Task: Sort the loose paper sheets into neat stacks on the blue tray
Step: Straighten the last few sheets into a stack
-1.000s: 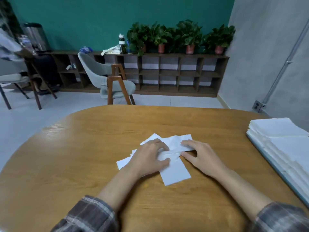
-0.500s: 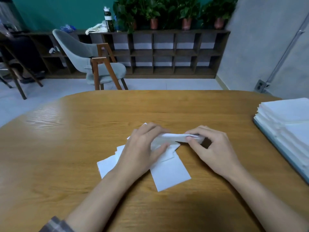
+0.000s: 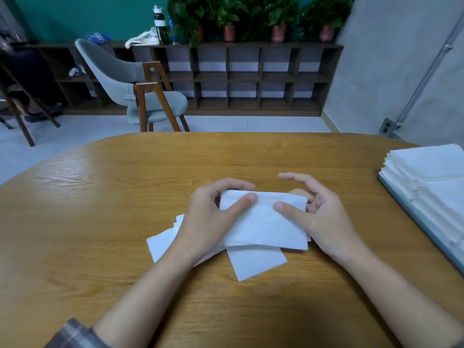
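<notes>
– Judging by the table (image 3: 125, 197), how far along was the sorting?
– Well advanced, it appeared. The blue tray (image 3: 411, 214), at the table's right edge, carried thick white stacks (image 3: 426, 172). Only a small heap of loose sheets (image 3: 256, 264) lay at the table's middle, well apart from the tray.
– And the counts?
– Two stacks showed, though the tray ran out of view and their sheets could not be counted. At least three loose sheets lay fanned on the wood. One further sheet (image 3: 263, 222) was raised just above them. The left hand (image 3: 208, 217) pinched its upper left corner, thumb in front, fingers curled behind. The right hand (image 3: 319, 217) pinched its right side with thumb and lower fingers, forefinger free.
</notes>
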`<state>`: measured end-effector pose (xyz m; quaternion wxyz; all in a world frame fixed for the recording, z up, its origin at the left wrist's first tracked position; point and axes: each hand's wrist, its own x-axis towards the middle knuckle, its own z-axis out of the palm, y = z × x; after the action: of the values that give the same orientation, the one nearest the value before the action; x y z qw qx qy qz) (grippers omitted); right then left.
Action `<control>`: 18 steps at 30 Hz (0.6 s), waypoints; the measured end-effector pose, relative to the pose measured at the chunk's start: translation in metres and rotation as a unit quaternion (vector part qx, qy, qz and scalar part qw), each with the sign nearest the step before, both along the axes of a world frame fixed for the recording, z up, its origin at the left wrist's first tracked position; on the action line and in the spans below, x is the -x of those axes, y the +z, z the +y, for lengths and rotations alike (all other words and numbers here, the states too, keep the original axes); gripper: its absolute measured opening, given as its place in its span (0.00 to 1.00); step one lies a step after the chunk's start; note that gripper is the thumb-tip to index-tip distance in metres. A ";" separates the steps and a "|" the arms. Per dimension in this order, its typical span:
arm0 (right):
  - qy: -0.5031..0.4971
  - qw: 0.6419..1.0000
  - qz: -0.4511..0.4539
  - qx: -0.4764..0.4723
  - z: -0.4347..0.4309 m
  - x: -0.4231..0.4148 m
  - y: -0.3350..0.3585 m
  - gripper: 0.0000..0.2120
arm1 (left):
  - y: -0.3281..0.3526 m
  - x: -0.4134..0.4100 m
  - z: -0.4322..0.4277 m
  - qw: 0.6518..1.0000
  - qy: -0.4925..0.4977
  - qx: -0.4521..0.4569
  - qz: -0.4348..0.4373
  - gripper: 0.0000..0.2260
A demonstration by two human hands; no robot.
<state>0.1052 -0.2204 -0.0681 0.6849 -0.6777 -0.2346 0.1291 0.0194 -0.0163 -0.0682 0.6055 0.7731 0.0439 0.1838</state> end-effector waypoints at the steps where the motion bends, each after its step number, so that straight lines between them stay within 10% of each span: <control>1: -0.003 1.000 0.006 -0.006 -0.001 0.000 0.001 0.24 | 0.001 0.000 0.000 1.000 -0.005 0.004 -0.005 0.03; 18: -0.054 0.998 0.002 0.025 0.000 -0.005 -0.006 0.01 | 0.000 0.000 0.000 0.999 0.000 -0.006 0.034 0.04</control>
<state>0.1098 -0.2209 -0.0744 0.6744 -0.7057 -0.1932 0.0992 0.0198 -0.0158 -0.0684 0.5989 0.7825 0.0638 0.1576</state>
